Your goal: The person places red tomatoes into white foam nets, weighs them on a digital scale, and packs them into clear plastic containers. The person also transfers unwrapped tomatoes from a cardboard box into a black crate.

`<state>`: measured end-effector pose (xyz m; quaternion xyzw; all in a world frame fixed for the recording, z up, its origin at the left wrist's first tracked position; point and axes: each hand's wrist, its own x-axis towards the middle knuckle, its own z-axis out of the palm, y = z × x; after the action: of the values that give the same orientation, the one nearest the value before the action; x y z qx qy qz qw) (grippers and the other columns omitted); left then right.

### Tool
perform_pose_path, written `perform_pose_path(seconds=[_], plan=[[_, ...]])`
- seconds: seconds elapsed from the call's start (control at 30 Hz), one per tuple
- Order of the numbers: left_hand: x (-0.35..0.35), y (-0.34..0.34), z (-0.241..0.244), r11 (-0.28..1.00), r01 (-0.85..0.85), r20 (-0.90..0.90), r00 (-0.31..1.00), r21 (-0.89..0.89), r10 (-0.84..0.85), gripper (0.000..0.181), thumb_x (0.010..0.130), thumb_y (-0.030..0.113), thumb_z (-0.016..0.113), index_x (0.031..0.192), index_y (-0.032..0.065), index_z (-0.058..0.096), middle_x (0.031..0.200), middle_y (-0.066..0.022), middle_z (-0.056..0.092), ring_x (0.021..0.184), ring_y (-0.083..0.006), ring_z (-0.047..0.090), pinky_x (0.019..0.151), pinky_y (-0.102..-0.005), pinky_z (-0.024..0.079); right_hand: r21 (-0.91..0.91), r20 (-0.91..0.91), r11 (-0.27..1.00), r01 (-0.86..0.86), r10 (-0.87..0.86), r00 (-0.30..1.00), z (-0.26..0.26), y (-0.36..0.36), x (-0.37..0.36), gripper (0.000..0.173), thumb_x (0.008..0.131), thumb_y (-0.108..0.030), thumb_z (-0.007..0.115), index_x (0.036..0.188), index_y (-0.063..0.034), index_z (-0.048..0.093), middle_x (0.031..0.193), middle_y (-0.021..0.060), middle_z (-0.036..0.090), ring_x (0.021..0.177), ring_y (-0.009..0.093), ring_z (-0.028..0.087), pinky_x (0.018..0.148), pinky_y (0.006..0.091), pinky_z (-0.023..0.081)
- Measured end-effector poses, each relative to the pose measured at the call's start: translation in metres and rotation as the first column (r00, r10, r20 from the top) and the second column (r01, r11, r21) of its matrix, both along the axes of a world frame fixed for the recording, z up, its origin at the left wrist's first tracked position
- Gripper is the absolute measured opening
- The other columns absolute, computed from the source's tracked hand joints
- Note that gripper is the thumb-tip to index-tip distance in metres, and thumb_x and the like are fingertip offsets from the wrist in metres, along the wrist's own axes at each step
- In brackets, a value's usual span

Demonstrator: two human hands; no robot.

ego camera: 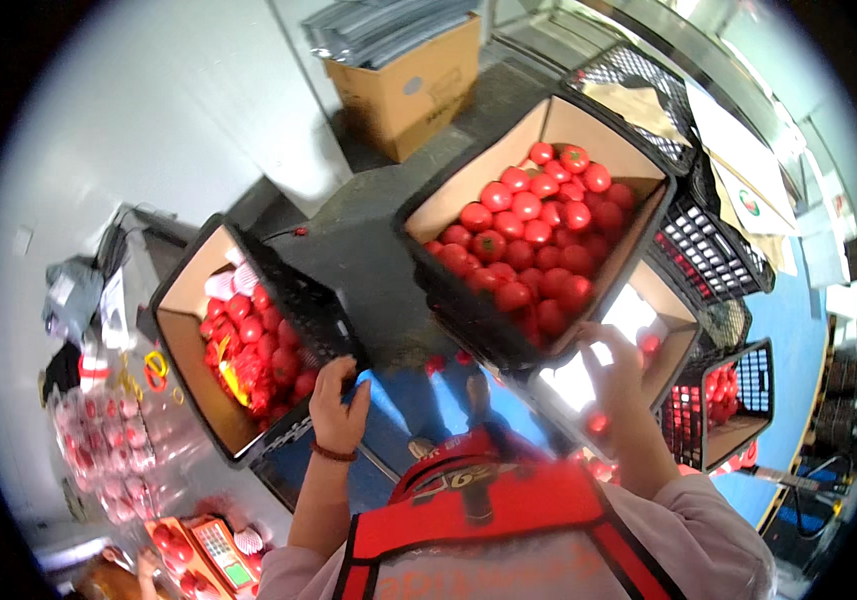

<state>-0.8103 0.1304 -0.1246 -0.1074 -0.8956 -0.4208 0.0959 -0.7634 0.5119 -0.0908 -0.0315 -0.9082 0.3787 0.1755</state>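
Observation:
My left hand [338, 409] is at the near right corner of a black plastic crate [323, 307], thumb and fingers apart, with nothing visible between them. Cardboard lines this crate, which contains red tomatoes [252, 330], a red mesh net with a yellow strip [232, 379] and white-pink foam sleeves [233, 277]. Over on the right, my right hand [616, 367] reaches to the near corner of a larger lined crate [661, 202] heaped with tomatoes [526, 206]. Its fingertips meet the rim; their grip is not clear. Beneath is a cardboard-lined box [676, 307] with a few tomatoes.
Packed tomatoes [102, 442] in clear plastic, an orange scale [211, 547] and another person's hand [147, 562] are at left. A carton of grey packaging [406, 90] stands at the far wall. More black crates [721, 405] flank the right side above a blue floor [796, 330].

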Motion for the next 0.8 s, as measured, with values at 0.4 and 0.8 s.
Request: perform_pose_path(seconds=[0.4,0.8], plan=[[-0.177,0.226,0.017,0.643,0.731,0.338,0.679,-0.230,-0.651,0.046,0.080,0.027,0.070,0.116,0.0020,0.057,0.112,-0.0177,0.060,0.107,-0.0342,0.057,0.093,-0.0396,0.046,-0.203,0.601,0.812,0.547,-0.337,0.724,-0.133,0.163,0.043,0.030,0.084,-0.013,0.068,0.112,-0.0016,0.063,0.096,0.0123,0.068,0.091,0.018,0.064,0.083,0.0301,0.050],[-0.196,0.333,-0.011,0.259,0.946,0.524,0.324,-0.195,-0.788,0.056,0.074,0.022,0.077,0.122,0.0020,0.056,0.121,-0.0173,0.058,0.112,-0.0331,0.057,0.094,-0.0386,0.046,0.231,0.832,0.852,0.470,-0.423,0.358,-0.263,0.125,0.178,0.028,0.075,-0.024,0.071,0.095,-0.0070,0.061,0.106,0.0152,0.061,0.104,0.034,0.058,0.091,0.0437,0.047]])
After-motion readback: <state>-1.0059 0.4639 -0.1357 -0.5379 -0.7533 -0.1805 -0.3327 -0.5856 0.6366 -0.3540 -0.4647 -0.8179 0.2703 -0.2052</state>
